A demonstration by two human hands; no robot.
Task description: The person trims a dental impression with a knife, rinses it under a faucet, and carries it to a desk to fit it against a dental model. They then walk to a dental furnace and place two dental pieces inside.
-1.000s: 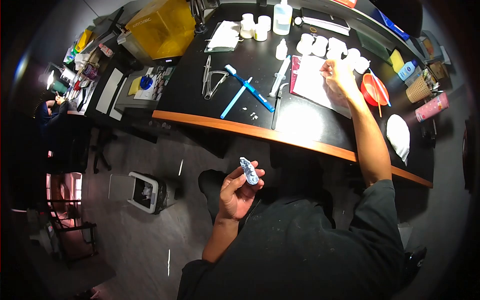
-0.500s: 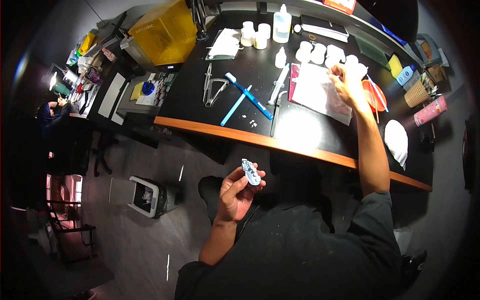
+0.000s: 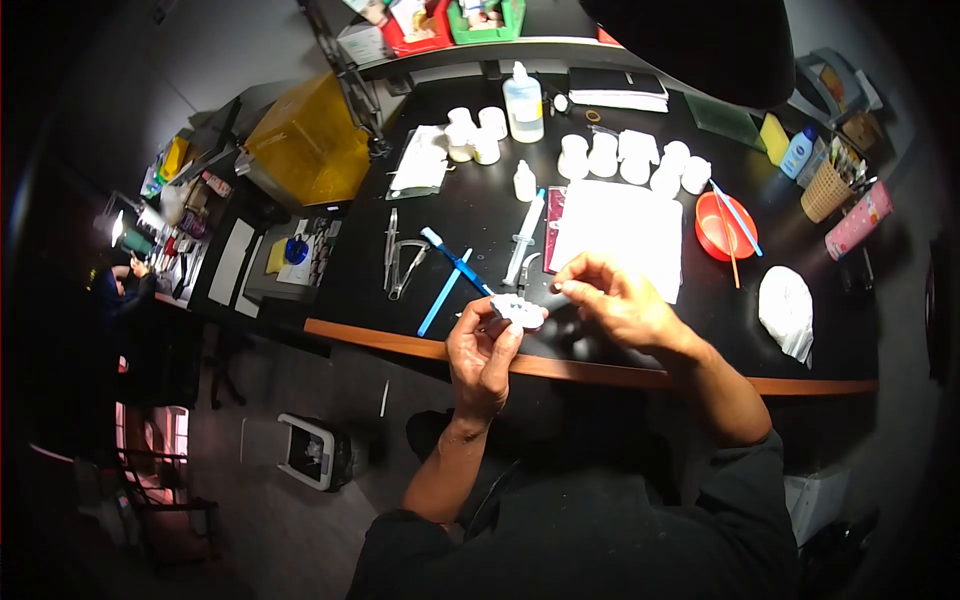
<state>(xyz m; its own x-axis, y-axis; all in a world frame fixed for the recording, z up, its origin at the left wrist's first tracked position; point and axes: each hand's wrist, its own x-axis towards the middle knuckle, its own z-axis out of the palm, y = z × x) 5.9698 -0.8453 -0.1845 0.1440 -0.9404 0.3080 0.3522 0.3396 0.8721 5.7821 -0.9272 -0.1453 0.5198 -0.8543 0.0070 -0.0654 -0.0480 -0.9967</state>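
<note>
My left hand [image 3: 480,362] grips a small whitish dental model [image 3: 518,312] between thumb and fingers, just over the table's front edge. To its right, my right hand [image 3: 622,308] is pinched closed, apart from the model. A tiny dark spot shows at its fingertips, too small to name. Beyond this hand lies a white sheet [image 3: 620,235]. A blue toothbrush [image 3: 455,258] lies behind the model, its lower end hidden by it. Close by are a light blue stick [image 3: 444,295], a syringe [image 3: 523,240] and metal calipers [image 3: 404,268].
White jars [image 3: 603,155] and a clear bottle [image 3: 523,105] stand at the back. On the right are a red bowl [image 3: 712,225] with sticks, and a white bag [image 3: 785,312]. A bin [image 3: 310,453] stands on the floor; another person [image 3: 130,280] sits far left.
My left hand has raised the dental model to the table edge. My right hand has come from the white sheet's far side down towards it. The view has shifted.
</note>
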